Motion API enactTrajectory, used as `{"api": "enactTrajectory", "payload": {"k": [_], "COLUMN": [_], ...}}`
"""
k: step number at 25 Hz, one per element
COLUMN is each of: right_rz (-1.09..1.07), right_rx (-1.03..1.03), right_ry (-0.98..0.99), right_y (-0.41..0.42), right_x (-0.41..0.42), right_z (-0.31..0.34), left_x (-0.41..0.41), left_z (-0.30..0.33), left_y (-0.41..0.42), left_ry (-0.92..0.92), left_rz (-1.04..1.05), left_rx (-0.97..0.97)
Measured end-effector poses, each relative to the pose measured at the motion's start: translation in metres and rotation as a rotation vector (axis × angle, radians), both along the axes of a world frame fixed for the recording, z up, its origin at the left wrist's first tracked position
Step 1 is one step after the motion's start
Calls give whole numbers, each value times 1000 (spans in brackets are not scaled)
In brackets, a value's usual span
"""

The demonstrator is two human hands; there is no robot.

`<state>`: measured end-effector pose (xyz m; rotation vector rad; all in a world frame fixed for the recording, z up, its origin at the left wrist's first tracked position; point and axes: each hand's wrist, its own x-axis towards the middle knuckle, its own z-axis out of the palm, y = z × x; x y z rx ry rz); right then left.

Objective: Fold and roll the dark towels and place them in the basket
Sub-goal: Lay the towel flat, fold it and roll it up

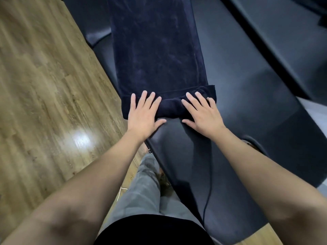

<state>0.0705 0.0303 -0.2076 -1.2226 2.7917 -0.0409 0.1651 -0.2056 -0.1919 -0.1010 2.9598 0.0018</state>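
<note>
A dark navy towel (155,50) lies folded into a long strip on a dark padded bench (247,96), stretching away from me. Its near end is turned into a low roll (170,105). My left hand (144,114) presses flat on the roll's left part, fingers straight and spread. My right hand (201,112) presses flat on the roll's right part, thumb on the bench just behind it. No basket is in view.
Wooden floor (44,94) runs along the left of the bench. A thin black cable (209,174) crosses the bench's near part. My leg in grey trousers (141,190) stands at the bench's near left edge. Another dark surface (283,32) lies at the upper right.
</note>
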Motion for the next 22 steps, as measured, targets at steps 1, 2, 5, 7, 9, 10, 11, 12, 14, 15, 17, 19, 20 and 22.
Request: {"api": "enactTrajectory", "payload": {"k": [1, 2, 5, 7, 9, 10, 11, 12, 14, 15, 17, 19, 20, 22], "right_rz": [1, 2, 13, 41, 41, 35, 25, 7, -56, -94, -122, -80, -69, -86], "right_rx": [37, 58, 4, -76, -109, -101, -76, -44, 4, 7, -16, -38, -54, -46], "right_ry": [-1, 1, 47, 120, 103, 55, -3, -64, -175, -209, -204, -184, -179, -119], "right_y": [-3, -6, -16, -18, -19, -21, -23, -26, -31, -34, -42, -47, -49, -53], "right_x": [-6, -13, -27, -31, -36, -38, -40, -41, -46, -47, -49, -54, -56, -56], "right_z": [1, 3, 2, -2, 1, 4, 8, 12, 17, 19, 20, 20, 18, 13], "left_x": [-4, -6, -7, -7, -10, -14, -18, -21, -26, -26, -27, -29, -28, -24], "left_z": [-2, -3, -6, -7, -4, -1, 1, 4, 6, 6, 6, 8, 8, 4], "left_y": [-6, -11, -24, -27, -30, -32, -33, -34, -33, -32, -30, -25, -19, 0], "left_ry": [-16, -11, 69, 112, 129, 114, 83, 48, 24, 33, 64, 149, 231, 331], "left_rz": [1, -4, -9, 1, 8, 11, 20, 33, 62, 83, 125, 103, 76, 32], "left_rx": [-55, -86, -63, -25, -11, 3, 32, 72, 129, 131, 106, 46, 21, 16]}}
